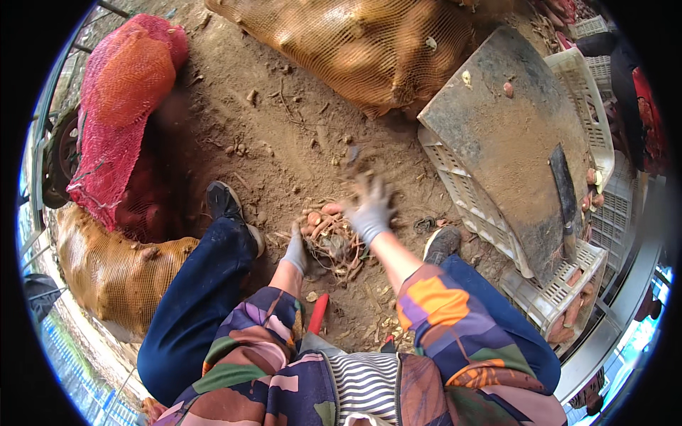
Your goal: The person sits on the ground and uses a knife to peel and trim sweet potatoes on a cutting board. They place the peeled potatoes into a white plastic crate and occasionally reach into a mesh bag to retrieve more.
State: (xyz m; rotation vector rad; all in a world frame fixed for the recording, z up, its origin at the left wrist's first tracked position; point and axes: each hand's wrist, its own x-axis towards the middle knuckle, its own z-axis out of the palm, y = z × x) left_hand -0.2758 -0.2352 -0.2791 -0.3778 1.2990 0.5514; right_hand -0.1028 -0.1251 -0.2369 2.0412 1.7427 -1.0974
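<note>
A small heap of thin roots and small sweet potatoes [337, 234] lies on the soil between my feet. My left hand [297, 251], in a grey glove, rests against the heap's left side; its fingers are mostly hidden from above. At the upper right of the heap, my gloved right hand [371, 209] is blurred by motion, with fingers spread and no object visible in it. Loose dirt [354, 168] is blurred in front of its fingertips. A red handle [318, 314] of some tool lies near my lap, its other end partly covered.
Orange mesh sacks of sweet potatoes [367, 50] [128, 269] lie ahead and left, beside a pink mesh sack [125, 80]. On the right, a dirty board [511, 122] rests over plastic crates [463, 181], with a large knife [563, 186] on it. A person's red garment [647, 117] shows far right.
</note>
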